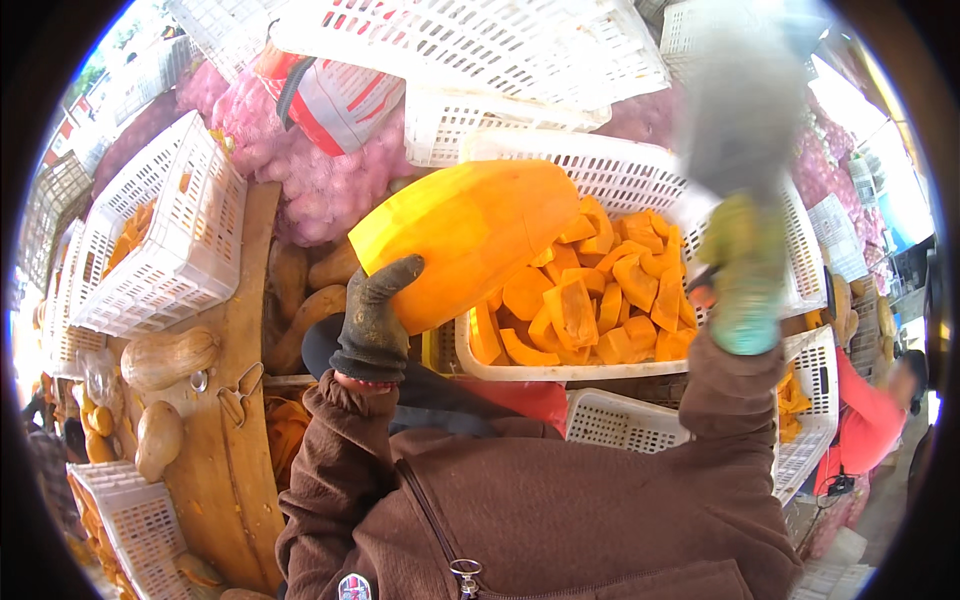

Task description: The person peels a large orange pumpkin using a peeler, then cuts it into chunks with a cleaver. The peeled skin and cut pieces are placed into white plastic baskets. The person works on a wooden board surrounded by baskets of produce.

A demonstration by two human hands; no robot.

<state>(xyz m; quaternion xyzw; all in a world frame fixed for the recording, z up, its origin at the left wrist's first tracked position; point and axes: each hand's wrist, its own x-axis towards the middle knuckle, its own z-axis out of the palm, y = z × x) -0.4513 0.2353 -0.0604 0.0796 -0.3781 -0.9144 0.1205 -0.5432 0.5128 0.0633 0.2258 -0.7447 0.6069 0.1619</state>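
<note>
My left hand (pixel 376 319), in a dark, dirt-stained glove, grips the lower left end of a large peeled squash (pixel 465 225). The squash is bright orange and smooth, tilted up to the right, and hangs partly over a white plastic crate (pixel 574 370). Squash chunks (pixel 600 300) are heaped inside that crate. Raised at the right, my right hand (pixel 739 262) wears a yellow-green glove with a teal cuff and is motion-blurred. Its fingers are closed on what looks like a broad-bladed knife (pixel 739 97), whose grey blade is smeared by motion, apart from the squash.
At the left, a wooden board (pixel 217 465) carries unpeeled squash (pixel 171 358), a peeler (pixel 240 394) and a white crate (pixel 165 232). Pink mesh sacks (pixel 322 180) and stacked white crates (pixel 480 45) stand ahead. A person in red (pixel 870 420) is at the right.
</note>
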